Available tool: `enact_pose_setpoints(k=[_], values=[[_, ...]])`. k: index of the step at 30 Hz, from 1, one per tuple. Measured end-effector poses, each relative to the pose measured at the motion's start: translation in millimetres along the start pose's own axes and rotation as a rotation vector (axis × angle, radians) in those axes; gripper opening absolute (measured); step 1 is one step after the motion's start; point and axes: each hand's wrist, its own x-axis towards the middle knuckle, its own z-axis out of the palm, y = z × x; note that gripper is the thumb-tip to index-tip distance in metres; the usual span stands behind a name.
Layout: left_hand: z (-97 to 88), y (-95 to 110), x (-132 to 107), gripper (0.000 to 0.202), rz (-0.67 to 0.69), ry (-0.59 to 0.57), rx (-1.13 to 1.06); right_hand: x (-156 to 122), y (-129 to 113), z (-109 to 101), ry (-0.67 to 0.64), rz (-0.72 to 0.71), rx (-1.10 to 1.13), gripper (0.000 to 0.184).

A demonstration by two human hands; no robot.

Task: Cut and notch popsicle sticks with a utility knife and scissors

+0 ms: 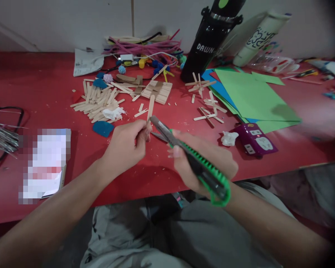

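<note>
Partly behind left fingers, wooden stick

Legible from where I stand: "DAWN", white capitals on the black bottle, beyond the right hand. Print on the paper slip, beyond and leftward of the left hand, too small to read. Marks on the purple packet, right of the right hand, unclear; phone screen, left of the left hand, blurred into blocks.
</note>
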Motion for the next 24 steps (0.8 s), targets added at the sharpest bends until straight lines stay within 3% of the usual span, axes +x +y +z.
enact_pose_setpoints(k=[3,8,12,16,20,24], values=[[-0.9,0.7,-0.8,0.02,0.023,0.007,0.053,0.6,1.8,1.2,0.089,-0.119,-0.005,0.037],[-1.2,-0.1,-0.4,0.019,0.054,0.008,0.097,1.5,2.5,0.1,0.085,-0.096,-0.012,0.037],[-0.4,-1.4,-0.3,0.019,0.045,-0.002,0.134,0.4,3.5,-0.6,0.068,0.055,0.039,0.032],[-0.2,-1.6,-0.4,0.02,0.064,0.007,0.121,-0.1,5.1,-0.3,0.084,-0.045,0.008,0.034],[-0.8,-1.3,0.4,0.02,0.093,0.014,0.155,1.4,4.8,-2.8,0.034,0.043,0.017,0.026],[-1.6,-2.4,0.7,0.02,0.108,0.018,0.16,0.4,0.5,-4.0,0.049,0.038,0.048,0.033]])
